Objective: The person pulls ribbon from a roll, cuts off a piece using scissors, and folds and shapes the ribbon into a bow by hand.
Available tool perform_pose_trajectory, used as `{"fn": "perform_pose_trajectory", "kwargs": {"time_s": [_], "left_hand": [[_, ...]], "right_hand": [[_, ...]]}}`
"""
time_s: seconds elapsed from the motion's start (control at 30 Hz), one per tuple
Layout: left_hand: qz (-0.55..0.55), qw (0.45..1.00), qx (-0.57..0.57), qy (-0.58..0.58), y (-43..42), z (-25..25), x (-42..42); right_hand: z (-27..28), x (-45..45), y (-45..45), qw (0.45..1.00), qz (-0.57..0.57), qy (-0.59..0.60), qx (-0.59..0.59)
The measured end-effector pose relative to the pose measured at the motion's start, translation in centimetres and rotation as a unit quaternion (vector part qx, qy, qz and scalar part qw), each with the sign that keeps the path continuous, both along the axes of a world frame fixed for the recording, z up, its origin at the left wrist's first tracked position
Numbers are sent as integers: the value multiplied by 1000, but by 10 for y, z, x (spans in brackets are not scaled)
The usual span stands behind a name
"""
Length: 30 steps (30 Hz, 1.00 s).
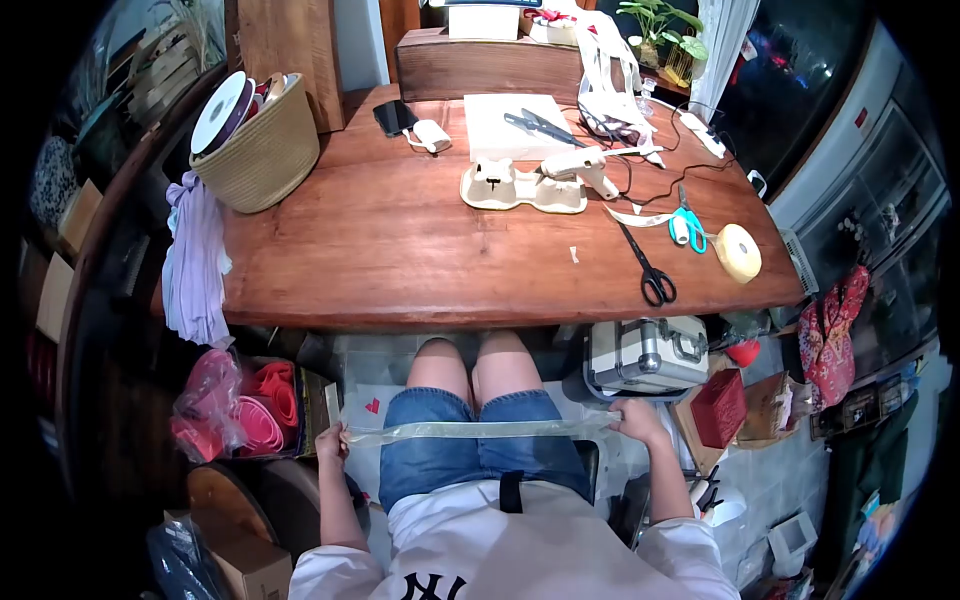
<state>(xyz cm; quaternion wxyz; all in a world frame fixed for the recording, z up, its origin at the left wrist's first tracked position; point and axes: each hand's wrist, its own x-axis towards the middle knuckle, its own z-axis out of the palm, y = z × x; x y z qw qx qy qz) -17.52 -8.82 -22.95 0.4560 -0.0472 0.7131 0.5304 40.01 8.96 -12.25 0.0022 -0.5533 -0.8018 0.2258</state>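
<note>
The table (400, 260) was of reddish-brown wood. A woven basket (265, 155) stood at its left end. A black phone (394, 119) and a white sheet (488, 118) lay toward the far side, a moulded tray (500, 190) nearer. Black scissors (645, 264), teal-handled scissors (686, 216) and a pale yellow roll (738, 268) occupied the right.

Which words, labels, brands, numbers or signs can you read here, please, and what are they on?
"NY", apparently, on the white shirt; cut off by the bottom edge.
Red label at upper right: too small to read.
Held translucent strip: no readable text.
</note>
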Motion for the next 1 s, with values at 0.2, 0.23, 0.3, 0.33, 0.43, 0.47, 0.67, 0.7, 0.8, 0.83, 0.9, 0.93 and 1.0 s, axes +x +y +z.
{"fn": "perform_pose_trajectory", "kwargs": {"time_s": [0.2, 0.23, 0.3, 0.33, 0.43, 0.47, 0.67, 0.7, 0.8, 0.83, 0.9, 0.93, 1.0], "left_hand": [[46, 996, 52, 50, 0, 15, 3], [47, 995, 63, 67, 1, 17, 0], [6, 991, 49, 121, -3, 4, -18], [7, 992, 47, 120, -1, 12, -16], [-126, 864, -186, 450, 12, 27, -9], [-124, 864, -187, 451, 16, 28, -7], [-394, 866, 157, 266, 93, 149, 128], [-442, 859, 150, 211, 99, 148, 149], [-629, 661, 176, 369, 123, 157, 192], [-652, 649, 157, 359, 129, 159, 203], [-677, 635, 139, 345, 137, 155, 216], [-694, 608, 146, 358, 141, 146, 220], [-712, 577, 160, 368, 150, 143, 229]], "right_hand": [[35, -36, 13, 997, 68, -23, -31], [33, -43, 12, 993, 105, 43, 46], [29, -66, 7, 977, 139, 108, 121], [27, -82, 2, 975, 146, 145, 87], [8, -98, -7, 973, 182, 142, 11], [0, -100, -8, 972, 208, 104, -30], [15, -115, -5, 956, 150, 248, 36], [3, -111, -4, 954, 173, 242, -27], [-5, -105, 3, 942, 179, 274, -78], [-3, -100, 7, 940, 156, 293, -74], [5, -90, 12, 939, 129, 311, -70], [11, -85, 14, 941, 112, 312, -66], [21, -75, 18, 946, 88, 308, -58]]}}
